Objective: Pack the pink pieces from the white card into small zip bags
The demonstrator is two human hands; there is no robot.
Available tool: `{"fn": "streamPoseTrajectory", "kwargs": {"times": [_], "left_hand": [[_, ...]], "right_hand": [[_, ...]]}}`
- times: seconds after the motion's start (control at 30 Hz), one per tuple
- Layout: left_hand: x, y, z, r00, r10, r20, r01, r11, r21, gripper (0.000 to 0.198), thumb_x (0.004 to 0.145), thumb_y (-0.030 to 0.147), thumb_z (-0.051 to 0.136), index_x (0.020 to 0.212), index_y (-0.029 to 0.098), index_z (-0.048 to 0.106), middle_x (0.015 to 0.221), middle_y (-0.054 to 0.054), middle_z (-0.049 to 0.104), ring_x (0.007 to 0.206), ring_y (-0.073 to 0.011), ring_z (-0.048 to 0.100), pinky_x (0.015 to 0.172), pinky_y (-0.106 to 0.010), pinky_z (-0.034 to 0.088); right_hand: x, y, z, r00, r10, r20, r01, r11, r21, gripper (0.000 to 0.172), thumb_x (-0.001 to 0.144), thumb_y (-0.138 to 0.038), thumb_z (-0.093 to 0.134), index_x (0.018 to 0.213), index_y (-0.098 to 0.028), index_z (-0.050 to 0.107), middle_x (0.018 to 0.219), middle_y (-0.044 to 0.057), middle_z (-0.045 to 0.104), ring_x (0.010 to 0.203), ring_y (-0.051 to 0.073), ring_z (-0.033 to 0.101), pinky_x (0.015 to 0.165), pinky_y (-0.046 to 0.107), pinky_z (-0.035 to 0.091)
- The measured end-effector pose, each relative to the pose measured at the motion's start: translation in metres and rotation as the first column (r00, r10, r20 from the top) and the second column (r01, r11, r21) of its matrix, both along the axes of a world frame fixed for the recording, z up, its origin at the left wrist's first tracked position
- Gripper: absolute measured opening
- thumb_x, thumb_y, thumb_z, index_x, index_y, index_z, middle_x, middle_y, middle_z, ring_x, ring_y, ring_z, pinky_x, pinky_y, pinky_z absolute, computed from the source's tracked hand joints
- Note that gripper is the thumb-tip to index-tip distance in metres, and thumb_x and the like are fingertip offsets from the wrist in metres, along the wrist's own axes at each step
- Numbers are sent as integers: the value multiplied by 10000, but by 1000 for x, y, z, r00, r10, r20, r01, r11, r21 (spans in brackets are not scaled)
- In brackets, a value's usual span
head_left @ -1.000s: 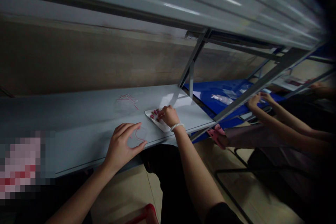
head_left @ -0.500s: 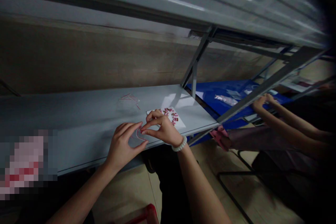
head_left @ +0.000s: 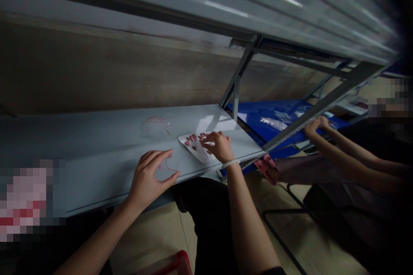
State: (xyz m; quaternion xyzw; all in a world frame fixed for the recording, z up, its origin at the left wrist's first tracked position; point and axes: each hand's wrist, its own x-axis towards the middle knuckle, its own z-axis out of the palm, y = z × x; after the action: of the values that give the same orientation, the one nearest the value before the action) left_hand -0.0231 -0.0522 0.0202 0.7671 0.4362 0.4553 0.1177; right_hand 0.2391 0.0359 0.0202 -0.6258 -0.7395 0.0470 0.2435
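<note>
Here we are on the head camera, looking down at a long grey worktop (head_left: 97, 157), and the light is poor. Our right hand (head_left: 219, 146) sits over a white card (head_left: 197, 153) dotted with small pink pieces (head_left: 192, 138), fingers curled down near its edge; we can't quite tell whether they're pinching a piece or holding nothing. A white bead bracelet (head_left: 230, 163) shows on that wrist. Our left hand (head_left: 150, 180) is open and looks empty, curved around a thin pink loop (head_left: 168, 164) lying near the front edge. Pink strands (head_left: 157, 120) lie further back, and a co-worker's hands (head_left: 311, 128) reach past the metal frame toward a blue sheet (head_left: 277, 116). The risk we'd flag: one careless sweep of that right hand could scatter the pieces, and a nudge could send the loop over the edge.
</note>
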Motion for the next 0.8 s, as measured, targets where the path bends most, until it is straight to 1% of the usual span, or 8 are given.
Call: {"fn": "streamPoseTrajectory", "kwargs": {"times": [0.1, 0.27, 0.47, 0.6, 0.67, 0.73, 0.77, 0.8], "left_hand": [[0, 0, -1, 1000, -1, -3, 1, 1000, 10, 454, 757, 261, 699, 1193, 220, 581, 1072, -77, 658, 991, -237, 608, 881, -400, 504], [0, 1, -1, 1000, -3, -6, 3, 1000, 20, 458, 754, 267, 703, 1192, 209, 582, 1063, -73, 660, 981, -227, 610, 876, -388, 504], [0, 1, -1, 1000, -6, -19, 6, 1000, 21, 465, 753, 258, 703, 1199, 211, 577, 1041, -69, 661, 963, -226, 614, 870, -392, 504], [0, 1, -2, 1000, -7, -13, 7, 1000, 29, 473, 752, 256, 704, 1205, 217, 574, 1041, -68, 661, 967, -229, 614, 869, -387, 503], [0, 1, -3, 1000, -6, -13, 6, 1000, 28, 474, 752, 256, 703, 1207, 218, 574, 1045, -68, 660, 973, -228, 612, 875, -386, 501], [0, 2, -3, 1000, 0, -12, 0, 1000, 24, 473, 752, 255, 704, 1205, 215, 576, 1051, -69, 659, 976, -228, 611, 880, -385, 498], [0, 2, -3, 1000, 4, -12, -4, 1000, 22, 470, 751, 254, 704, 1202, 214, 577, 1051, -69, 660, 974, -227, 611, 878, -383, 498], [0, 3, -3, 1000, 7, -12, -7, 1000, 21, 467, 750, 254, 704, 1198, 213, 579, 1051, -70, 660, 972, -227, 611, 875, -381, 499]], "right_hand": [[1, 9, -11, 994, 12, 112, -6, 998, -55, 109, 743, -213, 743, 809, -295, 774, 957, 44, 696, 958, 265, 505, 811, 375, 291], [-11, 12, -11, 981, 58, 185, -37, 993, -113, 99, 741, -246, 749, 819, -302, 773, 995, 51, 689, 976, 262, 496, 797, 367, 289], [-15, 14, -17, 972, 79, 220, -47, 988, -150, 80, 752, -280, 736, 820, -303, 772, 1041, 58, 679, 1006, 269, 496, 804, 362, 310], [-16, 17, -20, 976, 46, 211, -11, 986, -163, 61, 747, -282, 731, 794, -278, 770, 1003, 64, 686, 1004, 275, 513, 798, 356, 334], [-18, 15, -16, 987, 5, 162, 20, 989, -149, 55, 750, -260, 723, 778, -248, 768, 957, 73, 693, 982, 268, 532, 792, 349, 351], [-21, 9, -7, 1000, 4, 6, -4, 994, -107, 71, 765, -243, 709, 797, -211, 764, 890, 77, 697, 910, 233, 564, 775, 327, 378], [-24, 3, -1, 992, 54, -113, -63, 995, -77, 86, 777, -248, 702, 816, -197, 760, 861, 73, 696, 865, 211, 577, 761, 313, 393], [-29, -3, 5, 961, 139, -241, -152, 988, -38, 105, 786, -263, 700, 835, -189, 754, 842, 66, 693, 829, 191, 585, 751, 302, 408]]}}
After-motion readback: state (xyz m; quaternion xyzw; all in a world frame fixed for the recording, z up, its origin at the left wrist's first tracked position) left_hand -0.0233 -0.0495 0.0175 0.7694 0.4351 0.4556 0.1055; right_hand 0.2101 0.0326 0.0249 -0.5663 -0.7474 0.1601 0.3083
